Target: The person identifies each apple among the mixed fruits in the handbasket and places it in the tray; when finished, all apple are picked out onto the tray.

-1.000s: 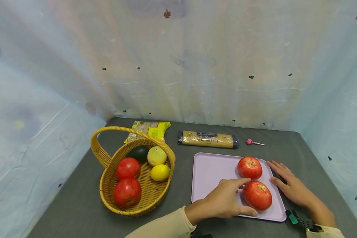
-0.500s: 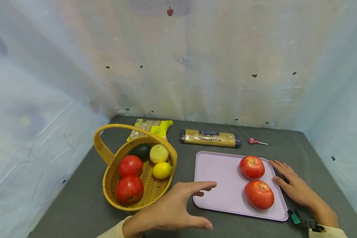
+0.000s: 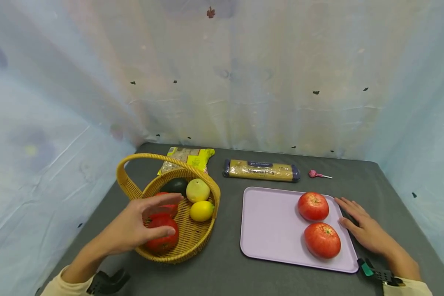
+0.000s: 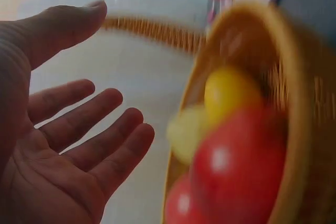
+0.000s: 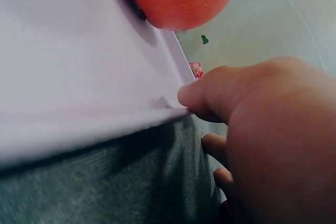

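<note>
My left hand (image 3: 133, 228) is over the left side of the wicker basket (image 3: 192, 244), thumb and fingers spread with nothing between them. Below it in the basket are two red apples (image 3: 162, 238), partly covered by the hand in the head view. Beside them lie a yellow lemon (image 3: 202, 211), a pale yellow-green round fruit (image 3: 197, 190) and a dark green oval fruit (image 3: 175, 186). My right hand (image 3: 368, 230) lies relaxed at the right edge of the lilac tray (image 3: 270, 226), its thumb at the rim. Two more red apples (image 3: 322, 241) sit on the tray's right half.
Behind the basket lies a yellow and clear food bag (image 3: 192, 158). A pack of spaghetti (image 3: 261, 170) and a pink lollipop (image 3: 313, 174) lie along the back of the grey table (image 3: 222, 269). The basket's tall handle (image 3: 127, 181) arches over its back left. Pale curtains surround the table.
My left hand has left the front apple on the tray and moved left across the table to above the basket, fingers spread. The right hand stays at the tray's edge.
</note>
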`<action>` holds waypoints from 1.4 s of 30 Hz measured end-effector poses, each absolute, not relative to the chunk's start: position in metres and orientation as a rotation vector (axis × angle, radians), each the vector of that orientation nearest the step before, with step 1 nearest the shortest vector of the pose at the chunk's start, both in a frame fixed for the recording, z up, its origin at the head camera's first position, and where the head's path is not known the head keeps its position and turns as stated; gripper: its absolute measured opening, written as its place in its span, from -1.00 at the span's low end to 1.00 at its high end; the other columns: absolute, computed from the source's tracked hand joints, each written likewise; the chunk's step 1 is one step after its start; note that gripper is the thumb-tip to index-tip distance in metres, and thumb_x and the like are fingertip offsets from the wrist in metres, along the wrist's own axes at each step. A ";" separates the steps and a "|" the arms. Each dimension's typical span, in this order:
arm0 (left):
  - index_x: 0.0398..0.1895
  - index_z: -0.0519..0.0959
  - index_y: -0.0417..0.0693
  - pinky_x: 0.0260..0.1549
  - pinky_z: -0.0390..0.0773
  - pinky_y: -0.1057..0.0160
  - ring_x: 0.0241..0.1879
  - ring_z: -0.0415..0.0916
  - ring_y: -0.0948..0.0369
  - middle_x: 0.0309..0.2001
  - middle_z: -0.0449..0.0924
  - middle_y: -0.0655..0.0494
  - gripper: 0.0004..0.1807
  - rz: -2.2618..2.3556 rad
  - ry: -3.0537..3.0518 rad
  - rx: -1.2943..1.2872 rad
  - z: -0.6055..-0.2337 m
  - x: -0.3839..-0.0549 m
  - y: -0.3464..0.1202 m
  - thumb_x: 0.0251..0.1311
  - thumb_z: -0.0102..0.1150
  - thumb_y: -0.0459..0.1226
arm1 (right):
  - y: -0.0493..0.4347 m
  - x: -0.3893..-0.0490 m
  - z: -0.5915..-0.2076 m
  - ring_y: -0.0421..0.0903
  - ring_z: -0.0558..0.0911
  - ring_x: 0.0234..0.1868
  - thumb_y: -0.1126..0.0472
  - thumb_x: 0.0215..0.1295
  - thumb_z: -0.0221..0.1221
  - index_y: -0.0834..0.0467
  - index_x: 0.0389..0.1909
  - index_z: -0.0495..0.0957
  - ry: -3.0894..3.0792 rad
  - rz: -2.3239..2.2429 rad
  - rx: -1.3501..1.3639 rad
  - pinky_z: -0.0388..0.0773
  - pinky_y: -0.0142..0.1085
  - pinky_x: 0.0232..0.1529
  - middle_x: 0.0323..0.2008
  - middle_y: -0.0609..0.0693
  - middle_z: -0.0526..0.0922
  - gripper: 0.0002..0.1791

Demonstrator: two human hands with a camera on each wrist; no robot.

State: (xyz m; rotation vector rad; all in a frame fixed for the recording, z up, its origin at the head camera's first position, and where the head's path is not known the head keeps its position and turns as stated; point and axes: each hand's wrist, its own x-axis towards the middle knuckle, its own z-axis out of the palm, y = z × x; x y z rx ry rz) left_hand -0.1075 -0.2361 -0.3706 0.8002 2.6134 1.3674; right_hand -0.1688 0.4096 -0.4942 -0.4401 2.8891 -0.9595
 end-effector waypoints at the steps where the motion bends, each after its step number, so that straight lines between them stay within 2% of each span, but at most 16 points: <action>1: 0.55 0.53 0.13 0.15 0.77 0.15 0.28 0.70 0.06 0.44 0.64 0.07 -0.27 1.335 2.655 0.779 -0.370 -0.110 -0.243 0.33 0.57 -0.17 | 0.410 -0.169 -0.494 0.74 -0.01 0.58 0.09 0.64 0.18 0.16 0.73 0.18 2.891 -0.962 -0.441 -0.07 0.76 0.36 0.60 0.58 0.15 -0.24; 4: 0.53 0.55 0.14 0.07 0.80 0.07 0.20 0.75 0.02 0.36 0.71 0.05 -0.29 1.182 2.784 0.750 -0.371 -0.117 -0.258 0.33 0.57 -0.09 | 0.409 -0.168 -0.494 0.75 -0.01 0.58 0.10 0.64 0.18 0.16 0.73 0.17 2.893 -0.967 -0.451 -0.08 0.76 0.37 0.60 0.58 0.16 -0.24; 6: 0.51 0.57 0.13 0.05 0.80 0.03 0.14 0.77 0.07 0.29 0.75 0.05 -0.29 1.053 2.871 0.750 -0.373 -0.123 -0.264 0.31 0.59 -0.06 | 0.409 -0.168 -0.494 0.74 -0.02 0.58 0.09 0.65 0.18 0.16 0.73 0.17 2.888 -0.963 -0.439 -0.08 0.76 0.37 0.61 0.57 0.15 -0.24; 10: 0.48 0.57 -0.02 0.02 0.80 -0.03 0.09 0.76 0.08 0.25 0.76 0.01 -0.31 0.815 2.977 0.814 -0.380 -0.135 -0.264 0.30 0.58 -0.26 | 0.408 -0.167 -0.494 0.72 -0.04 0.60 0.06 0.65 0.17 0.15 0.74 0.15 2.872 -0.954 -0.412 -0.07 0.76 0.36 0.63 0.56 0.13 -0.23; 14: 0.48 0.55 -0.19 0.16 0.74 -0.16 0.25 0.69 -0.08 0.34 0.67 -0.14 -0.34 0.590 3.006 0.893 -0.385 -0.146 -0.258 0.30 0.49 -0.44 | 0.408 -0.167 -0.493 0.72 -0.04 0.60 0.05 0.65 0.17 0.15 0.74 0.16 2.868 -0.954 -0.404 -0.07 0.76 0.36 0.63 0.56 0.13 -0.22; 18: 0.46 0.56 -0.22 0.31 0.62 -0.28 0.38 0.57 -0.19 0.40 0.61 -0.19 -0.38 0.421 2.981 0.901 -0.384 -0.153 -0.251 0.33 0.45 -0.44 | 0.407 -0.168 -0.492 0.73 -0.05 0.60 0.05 0.65 0.17 0.15 0.74 0.15 2.865 -0.956 -0.404 -0.07 0.76 0.36 0.63 0.56 0.12 -0.22; 25: 0.38 0.60 -0.26 0.32 0.60 -0.28 0.35 0.58 -0.22 0.35 0.63 -0.23 -0.46 0.342 2.891 0.877 -0.376 -0.159 -0.247 0.34 0.43 -0.41 | 0.406 -0.169 -0.492 0.73 -0.04 0.60 0.06 0.64 0.18 0.15 0.74 0.16 2.863 -0.974 -0.419 -0.08 0.76 0.36 0.62 0.57 0.13 -0.22; 31: 0.51 0.48 -0.30 0.31 0.58 -0.35 0.42 0.48 -0.33 0.49 0.45 -0.40 -0.27 0.309 2.785 0.707 -0.368 -0.157 -0.246 0.27 0.48 -0.40 | 0.406 -0.169 -0.490 0.73 -0.05 0.60 0.07 0.64 0.18 0.15 0.74 0.16 2.858 -0.976 -0.421 -0.06 0.77 0.34 0.62 0.57 0.13 -0.22; 35: 0.56 0.42 -0.31 0.32 0.57 -0.36 0.44 0.45 -0.35 0.53 0.39 -0.43 -0.20 0.310 2.766 0.659 -0.367 -0.158 -0.245 0.25 0.50 -0.40 | 0.407 -0.169 -0.488 0.72 -0.05 0.60 0.07 0.64 0.18 0.14 0.75 0.15 2.865 -0.967 -0.423 -0.05 0.77 0.34 0.63 0.55 0.13 -0.22; 38: 0.56 0.41 -0.31 0.27 0.62 -0.31 0.39 0.50 -0.30 0.50 0.41 -0.39 -0.16 0.286 2.770 0.652 -0.367 -0.160 -0.244 0.20 0.55 -0.41 | 0.408 -0.169 -0.489 0.72 -0.05 0.61 0.07 0.65 0.18 0.14 0.75 0.15 2.866 -0.963 -0.420 -0.05 0.77 0.34 0.63 0.55 0.13 -0.22; 42: 0.54 0.45 -0.29 0.05 0.74 -0.09 0.14 0.58 -0.09 0.32 0.46 -0.28 -0.09 0.227 2.758 0.647 -0.367 -0.162 -0.241 0.06 0.62 -0.45 | 0.407 -0.169 -0.490 0.73 -0.05 0.60 0.07 0.65 0.18 0.15 0.74 0.15 2.866 -0.967 -0.414 -0.06 0.77 0.35 0.63 0.55 0.13 -0.22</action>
